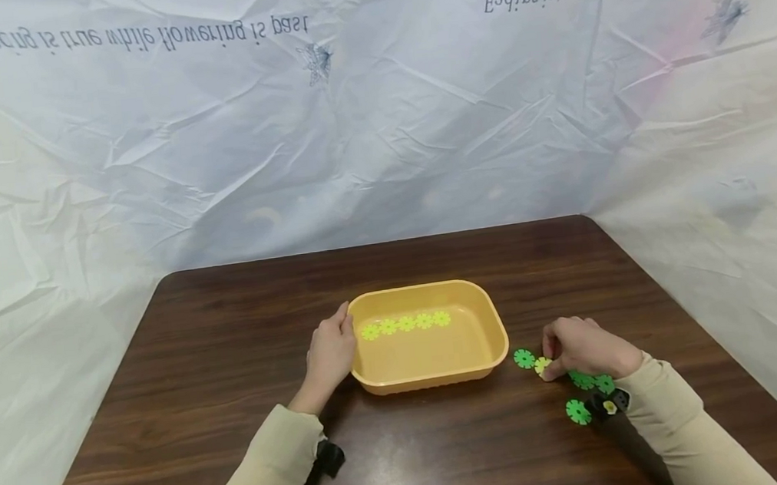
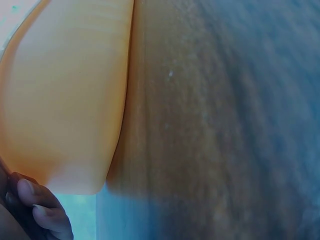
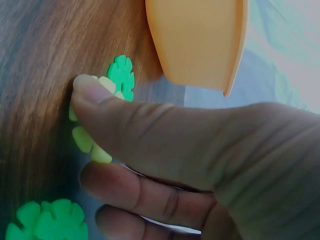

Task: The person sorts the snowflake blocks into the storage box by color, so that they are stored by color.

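On a dark surface [image 1: 191, 367], the left hand [image 1: 332, 351] grips a tray [image 1: 433, 358], lower center, as the right hand [image 1: 588, 344], lower right, pinches a yellow disc [image 1: 541, 365] that a loose hold could drop.

Two hands [image 1: 331, 351], one basin [image 1: 433, 358], six yellow discs [image 1: 406, 323], at least four green discs [image 1: 524, 358] show.
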`<action>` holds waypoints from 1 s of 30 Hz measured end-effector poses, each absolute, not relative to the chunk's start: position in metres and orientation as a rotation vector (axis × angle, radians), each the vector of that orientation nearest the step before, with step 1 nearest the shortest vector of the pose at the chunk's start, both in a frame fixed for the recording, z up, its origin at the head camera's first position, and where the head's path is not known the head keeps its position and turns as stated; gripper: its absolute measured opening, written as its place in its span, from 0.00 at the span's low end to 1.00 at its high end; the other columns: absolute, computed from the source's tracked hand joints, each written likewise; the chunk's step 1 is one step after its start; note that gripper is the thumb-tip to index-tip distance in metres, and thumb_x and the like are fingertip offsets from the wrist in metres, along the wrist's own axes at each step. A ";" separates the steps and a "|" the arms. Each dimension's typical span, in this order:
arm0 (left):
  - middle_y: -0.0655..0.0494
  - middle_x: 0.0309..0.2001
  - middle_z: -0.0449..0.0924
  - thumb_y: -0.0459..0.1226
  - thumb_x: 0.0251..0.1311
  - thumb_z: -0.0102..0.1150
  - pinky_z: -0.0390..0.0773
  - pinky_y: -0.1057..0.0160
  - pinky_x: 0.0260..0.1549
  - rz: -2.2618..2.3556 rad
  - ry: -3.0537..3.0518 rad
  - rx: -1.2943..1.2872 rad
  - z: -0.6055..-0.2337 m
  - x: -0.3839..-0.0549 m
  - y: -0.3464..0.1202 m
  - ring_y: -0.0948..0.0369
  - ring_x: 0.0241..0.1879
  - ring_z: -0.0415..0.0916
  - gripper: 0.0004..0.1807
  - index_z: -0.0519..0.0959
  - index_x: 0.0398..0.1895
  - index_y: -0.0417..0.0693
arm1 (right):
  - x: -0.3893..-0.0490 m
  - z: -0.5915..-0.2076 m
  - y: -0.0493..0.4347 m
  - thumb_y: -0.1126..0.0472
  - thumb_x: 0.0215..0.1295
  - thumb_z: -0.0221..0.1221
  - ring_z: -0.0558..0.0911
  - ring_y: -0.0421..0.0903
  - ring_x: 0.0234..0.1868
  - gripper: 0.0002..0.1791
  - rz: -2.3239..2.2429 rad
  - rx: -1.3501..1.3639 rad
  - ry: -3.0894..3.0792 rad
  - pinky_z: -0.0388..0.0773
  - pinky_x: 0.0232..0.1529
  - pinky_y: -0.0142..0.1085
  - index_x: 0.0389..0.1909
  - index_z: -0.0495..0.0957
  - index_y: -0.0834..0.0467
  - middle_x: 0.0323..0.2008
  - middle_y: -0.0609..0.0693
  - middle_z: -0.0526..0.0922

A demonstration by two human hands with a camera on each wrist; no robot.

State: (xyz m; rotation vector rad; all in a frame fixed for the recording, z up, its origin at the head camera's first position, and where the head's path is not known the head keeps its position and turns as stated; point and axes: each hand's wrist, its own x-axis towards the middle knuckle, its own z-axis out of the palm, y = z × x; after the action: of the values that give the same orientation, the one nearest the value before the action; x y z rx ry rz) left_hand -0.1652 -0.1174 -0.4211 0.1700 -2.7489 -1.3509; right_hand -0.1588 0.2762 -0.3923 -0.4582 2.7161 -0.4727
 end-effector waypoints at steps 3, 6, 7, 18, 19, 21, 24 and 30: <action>0.52 0.19 0.72 0.42 0.75 0.41 0.63 0.63 0.10 -1.349 -2.747 0.176 -0.421 -0.166 -0.118 0.60 0.10 0.61 0.24 0.67 0.70 0.46 | -0.159 -0.391 0.275 0.53 0.47 0.75 0.69 0.44 0.22 0.18 -0.514 -0.465 2.712 0.67 0.25 0.38 0.24 0.73 0.54 0.22 0.45 0.74; 0.52 0.20 0.72 0.41 0.75 0.41 0.64 0.62 0.10 -1.342 -2.741 0.176 -0.421 -0.166 -0.118 0.60 0.10 0.61 0.24 0.67 0.70 0.45 | -0.159 -0.390 0.276 0.55 0.48 0.75 0.70 0.43 0.21 0.17 -0.516 -0.489 2.719 0.68 0.24 0.37 0.23 0.74 0.53 0.21 0.45 0.74; 0.52 0.20 0.72 0.41 0.75 0.41 0.64 0.62 0.11 -1.338 -2.741 0.178 -0.421 -0.166 -0.118 0.60 0.11 0.61 0.24 0.67 0.70 0.45 | -0.159 -0.390 0.277 0.56 0.49 0.74 0.70 0.42 0.21 0.16 -0.516 -0.499 2.719 0.68 0.24 0.37 0.23 0.74 0.53 0.21 0.44 0.74; 0.52 0.14 0.69 0.42 0.76 0.41 0.61 0.65 0.08 -1.355 -2.749 0.173 -0.422 -0.164 -0.118 0.62 0.08 0.58 0.24 0.66 0.71 0.45 | -0.160 -0.381 0.276 0.66 0.63 0.63 0.73 0.42 0.24 0.05 -0.712 -0.542 2.641 0.72 0.23 0.34 0.29 0.77 0.56 0.25 0.47 0.78; 0.52 0.14 0.69 0.42 0.76 0.41 0.61 0.65 0.08 -1.356 -2.748 0.170 -0.422 -0.164 -0.118 0.62 0.08 0.58 0.24 0.66 0.71 0.45 | -0.160 -0.380 0.275 0.66 0.64 0.61 0.74 0.43 0.25 0.04 -0.718 -0.552 2.655 0.73 0.23 0.34 0.30 0.77 0.56 0.26 0.47 0.78; 0.52 0.14 0.69 0.42 0.76 0.41 0.61 0.65 0.08 -1.357 -2.747 0.165 -0.422 -0.164 -0.118 0.62 0.08 0.58 0.24 0.66 0.71 0.45 | -0.160 -0.378 0.274 0.66 0.67 0.60 0.76 0.43 0.27 0.02 -0.733 -0.570 2.695 0.74 0.26 0.34 0.33 0.78 0.57 0.28 0.47 0.79; 0.52 0.14 0.69 0.42 0.76 0.41 0.61 0.65 0.08 -1.356 -2.750 0.161 -0.422 -0.164 -0.117 0.62 0.08 0.59 0.24 0.66 0.71 0.46 | -0.162 -0.376 0.273 0.65 0.68 0.59 0.79 0.45 0.31 0.03 -0.770 -0.584 2.755 0.76 0.29 0.34 0.40 0.79 0.59 0.30 0.46 0.79; 0.52 0.15 0.70 0.42 0.76 0.40 0.62 0.65 0.09 -1.358 -2.753 0.169 -0.422 -0.165 -0.117 0.62 0.09 0.58 0.24 0.66 0.71 0.46 | -0.167 -0.373 0.269 0.64 0.68 0.60 0.79 0.47 0.32 0.09 -0.820 -0.625 2.863 0.76 0.29 0.34 0.47 0.80 0.61 0.32 0.48 0.80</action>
State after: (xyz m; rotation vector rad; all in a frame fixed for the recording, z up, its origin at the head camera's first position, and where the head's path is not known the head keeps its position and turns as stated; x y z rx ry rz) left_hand -0.1649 -0.1172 -0.4222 0.1692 -2.7534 -1.3585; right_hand -0.1671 0.2691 -0.3727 -0.6251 2.8627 -0.8197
